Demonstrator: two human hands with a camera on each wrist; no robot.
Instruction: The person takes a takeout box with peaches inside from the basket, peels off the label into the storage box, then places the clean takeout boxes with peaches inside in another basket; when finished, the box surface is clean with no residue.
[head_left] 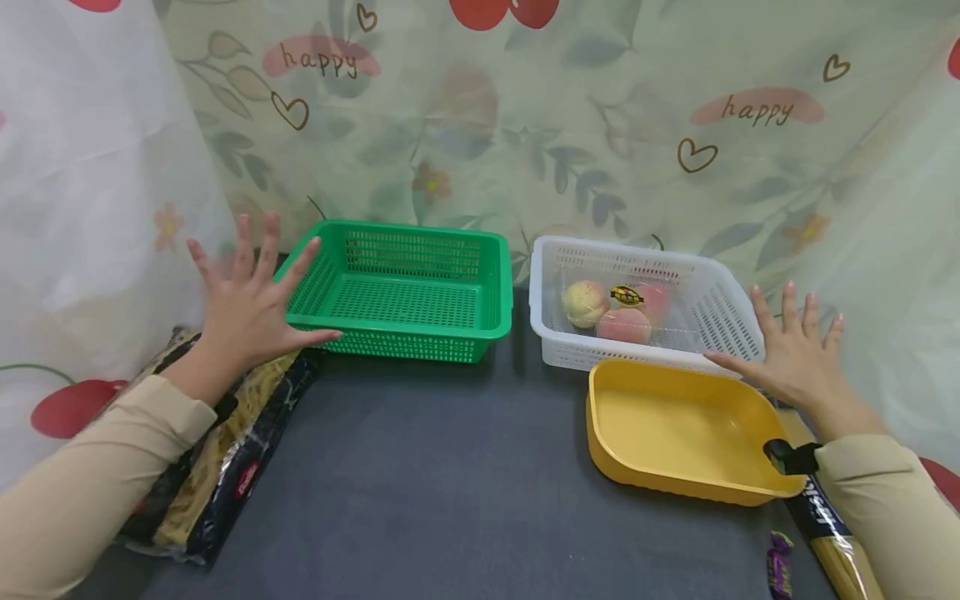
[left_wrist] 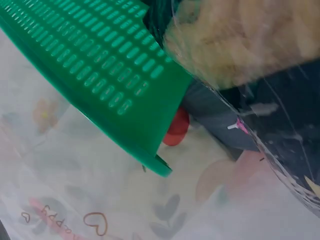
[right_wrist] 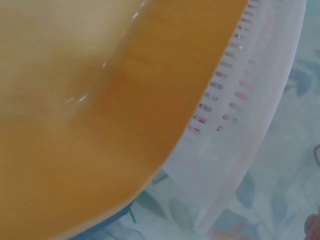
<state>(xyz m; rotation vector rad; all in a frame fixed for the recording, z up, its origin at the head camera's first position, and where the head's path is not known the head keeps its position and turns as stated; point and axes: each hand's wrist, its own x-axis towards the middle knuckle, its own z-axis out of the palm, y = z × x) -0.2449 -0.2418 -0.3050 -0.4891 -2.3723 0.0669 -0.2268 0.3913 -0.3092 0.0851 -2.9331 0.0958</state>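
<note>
My left hand (head_left: 251, 308) is spread with straight fingers at the left end of a green plastic basket (head_left: 495, 287), above a bag of pasta (head_left: 225, 467); it holds nothing. Fingers spread, my right hand (head_left: 806, 367) hovers by the right end of a white basket (head_left: 551, 333) and above the far right of a yellow tray (head_left: 675, 429). Several peaches (head_left: 625, 325) in clear wrap with a label lie in the white basket. The left wrist view shows the green basket (left_wrist: 100, 75) and the bag (left_wrist: 240, 40); the right wrist view shows the yellow tray (right_wrist: 140, 100) and white basket (right_wrist: 235, 125).
A purple-wrapped candy (head_left: 780, 567) lies at the front right, beside a dark, clear-windowed package (head_left: 843, 550) partly under my right forearm. A patterned curtain (head_left: 480, 117) hangs behind and at both sides of the dark tabletop (head_left: 420, 467).
</note>
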